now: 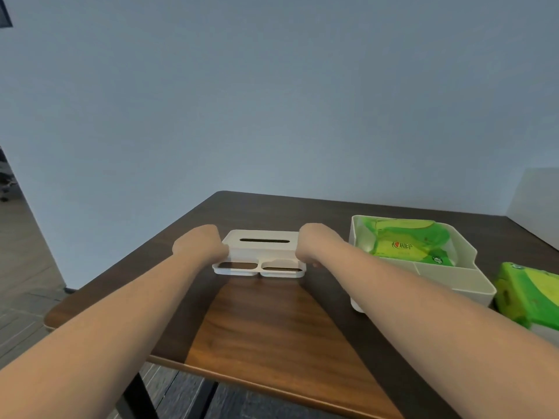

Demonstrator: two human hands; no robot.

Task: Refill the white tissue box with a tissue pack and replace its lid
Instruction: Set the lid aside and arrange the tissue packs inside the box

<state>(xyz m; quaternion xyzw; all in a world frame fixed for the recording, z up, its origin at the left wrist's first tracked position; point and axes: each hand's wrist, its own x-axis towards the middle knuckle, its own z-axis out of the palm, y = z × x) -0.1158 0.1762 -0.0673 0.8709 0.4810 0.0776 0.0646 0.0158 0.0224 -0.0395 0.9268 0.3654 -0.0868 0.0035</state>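
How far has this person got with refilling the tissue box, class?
Done: a green tissue pack already lies in the open white box on the right. In hand: the left hand and right hand grip the ends of the slotted lid, which sits on the table apart from the box. Left: carrying the lid over and fitting it on. A spare pack lies beside the box.

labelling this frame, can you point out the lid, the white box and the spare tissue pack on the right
lid [260, 237]: head view, its top face above the slot
white box [453, 275]: head view, its near compartment wall
spare tissue pack [527, 293]: head view, its green top face
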